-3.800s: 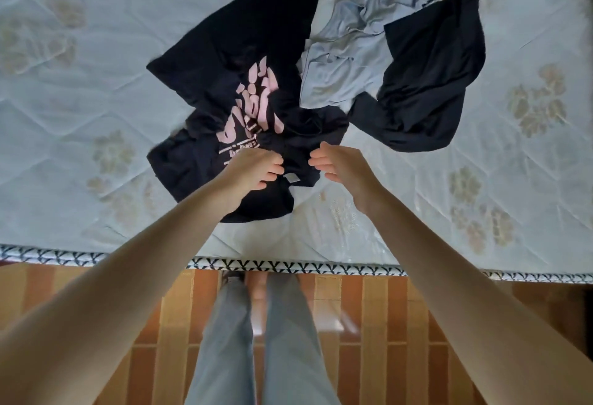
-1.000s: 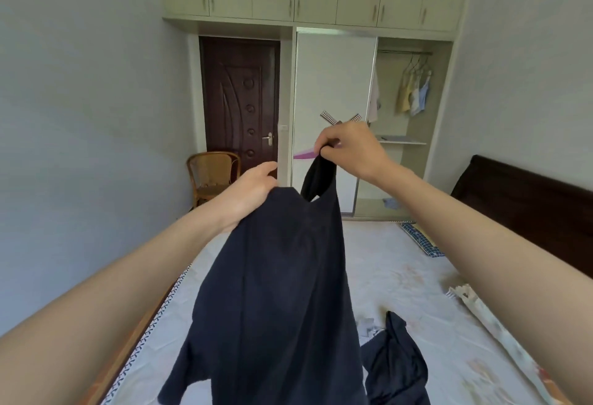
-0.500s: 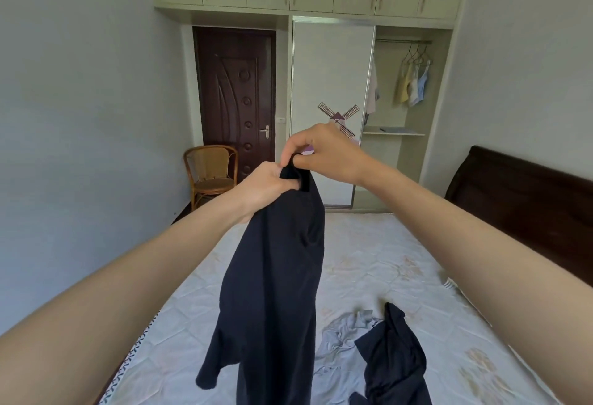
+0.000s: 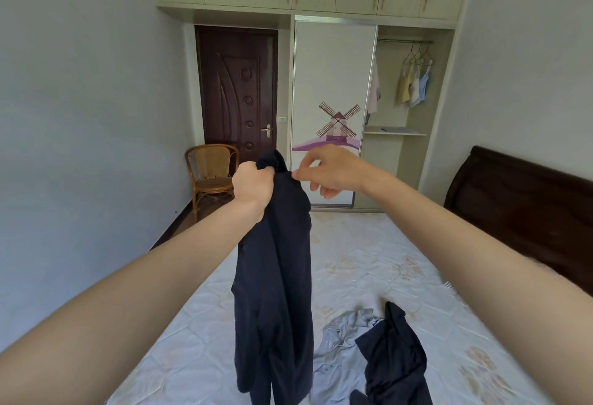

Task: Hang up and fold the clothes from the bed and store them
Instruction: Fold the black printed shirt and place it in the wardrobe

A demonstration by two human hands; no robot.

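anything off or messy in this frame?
Nothing damaged. The dark garment hangs bunched from the left hand, not spread. A grey garment and another dark one lie crumpled on the bed.

Dark shirt [image 4: 276, 276] matt cloth; door [image 4: 237, 90] glossy wood; chair [image 4: 211, 170] rattan.

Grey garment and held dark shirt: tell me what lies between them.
Head view: only bare quilted mattress shows between the hanging dark shirt and the crumpled grey garment.
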